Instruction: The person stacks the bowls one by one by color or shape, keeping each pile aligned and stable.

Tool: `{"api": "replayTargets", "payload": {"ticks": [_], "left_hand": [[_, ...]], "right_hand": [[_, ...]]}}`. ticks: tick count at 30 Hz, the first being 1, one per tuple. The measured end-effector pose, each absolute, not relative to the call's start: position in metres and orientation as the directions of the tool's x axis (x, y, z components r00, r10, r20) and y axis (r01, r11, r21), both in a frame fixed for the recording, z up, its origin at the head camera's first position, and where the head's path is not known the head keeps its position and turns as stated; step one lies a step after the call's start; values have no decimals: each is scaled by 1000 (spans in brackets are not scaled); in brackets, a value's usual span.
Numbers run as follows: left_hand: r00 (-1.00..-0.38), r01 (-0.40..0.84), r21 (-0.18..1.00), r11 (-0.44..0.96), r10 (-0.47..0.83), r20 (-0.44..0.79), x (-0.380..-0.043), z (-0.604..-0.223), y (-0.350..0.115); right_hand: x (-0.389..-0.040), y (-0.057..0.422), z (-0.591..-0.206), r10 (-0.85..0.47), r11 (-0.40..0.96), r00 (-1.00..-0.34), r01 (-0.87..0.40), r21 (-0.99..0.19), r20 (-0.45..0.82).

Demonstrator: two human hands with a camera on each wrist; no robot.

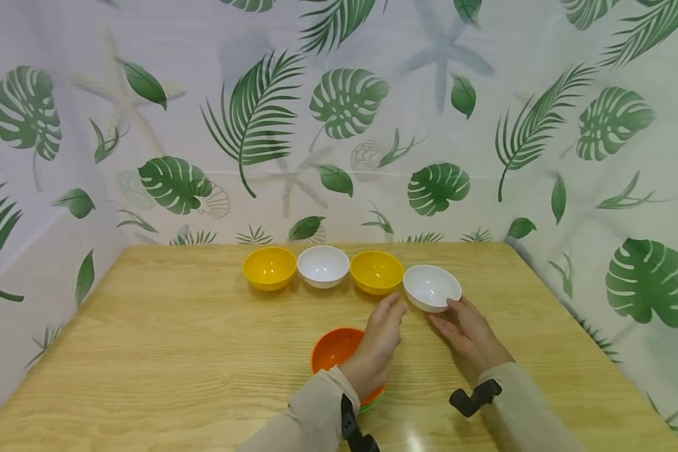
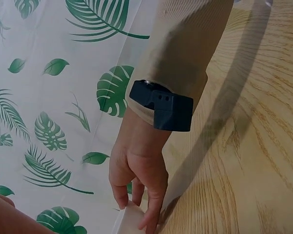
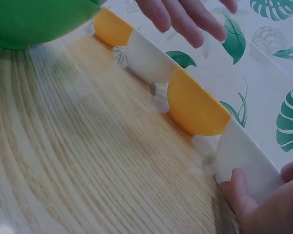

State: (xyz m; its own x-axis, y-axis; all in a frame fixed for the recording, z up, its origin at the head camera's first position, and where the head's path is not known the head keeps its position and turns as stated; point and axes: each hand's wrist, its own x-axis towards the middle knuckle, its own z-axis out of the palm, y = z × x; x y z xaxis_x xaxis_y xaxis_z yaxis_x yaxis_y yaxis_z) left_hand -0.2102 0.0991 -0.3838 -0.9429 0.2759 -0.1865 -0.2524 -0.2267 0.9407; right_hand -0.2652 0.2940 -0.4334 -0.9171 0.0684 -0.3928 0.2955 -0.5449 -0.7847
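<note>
"What does our right hand hold?"
"The end white bowl, by its near side, in line with the right yellow bowl, middle white bowl and left yellow bowl on our bench. Only shine shows inside."
"And our left hand?"
"Fingers extended; it partly hides the orange bowl. We see the green bowl beneath cut off."

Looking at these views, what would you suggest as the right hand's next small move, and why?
I would probably have the right hand nudge the rightmost white bowl, which it grips at the rim, slightly toward the far edge of the table. In the head view, that bowl appears to sit a little nearer than the yellow bowl beside it.
</note>
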Motion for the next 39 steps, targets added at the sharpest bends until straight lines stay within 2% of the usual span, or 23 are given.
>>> {"api": "replayTargets", "payload": {"ticks": [15,23,39], "left_hand": [[-944,-242,948,-206,275,-181,-207,-388,104],[-952,-216,954,-209,264,-158,-207,-392,104],[-950,-226,940,-256,271,-155,-209,-401,95]], "right_hand": [[-256,301,-437,3,-621,-933,280,-732,-360],[-251,300,-440,-6,-587,-937,286,-757,-350],[-240,294,-442,-5,-613,-938,276,-740,-345]]}}
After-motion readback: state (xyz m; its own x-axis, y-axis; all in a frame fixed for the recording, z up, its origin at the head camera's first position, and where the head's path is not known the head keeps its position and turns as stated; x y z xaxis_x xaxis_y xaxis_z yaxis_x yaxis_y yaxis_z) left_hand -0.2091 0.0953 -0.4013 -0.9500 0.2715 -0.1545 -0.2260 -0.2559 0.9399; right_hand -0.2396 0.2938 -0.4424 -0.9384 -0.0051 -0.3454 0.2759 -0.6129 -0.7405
